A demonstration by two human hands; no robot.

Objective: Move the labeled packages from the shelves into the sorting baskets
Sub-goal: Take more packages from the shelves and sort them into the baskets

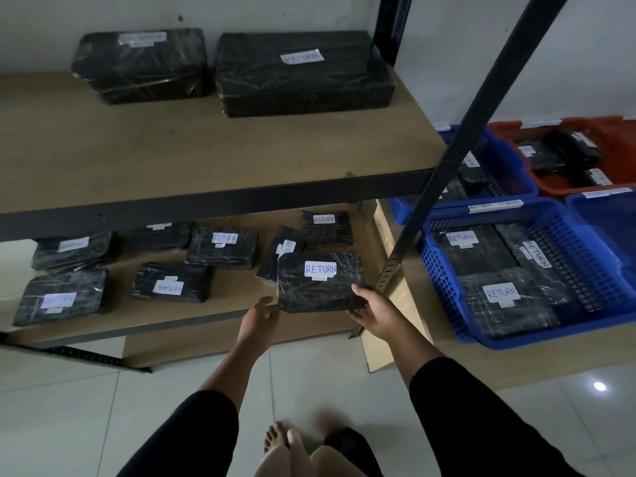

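Observation:
My right hand (373, 313) grips the near right corner of a black wrapped package (320, 282) with a white RETURN label, held just above the front of the lower shelf (192, 313). My left hand (260, 320) is beside the package's near left corner, fingers apart, touching or almost touching it. Several more black labelled packages lie on the lower shelf, such as one (223, 247) marked RETURN. Two large packages (303, 75) (141, 65) rest at the back of the upper shelf (206, 156). A blue basket (592, 263) on the right holds RETURN packages.
A black shelf upright (457, 153) slants between the shelf and the baskets. A second blue basket (506, 166) and a red basket (616, 156) with packages stand farther back right. Another blue basket's corner (612, 222) shows at the right edge. My bare feet (278, 438) stand on white floor tiles.

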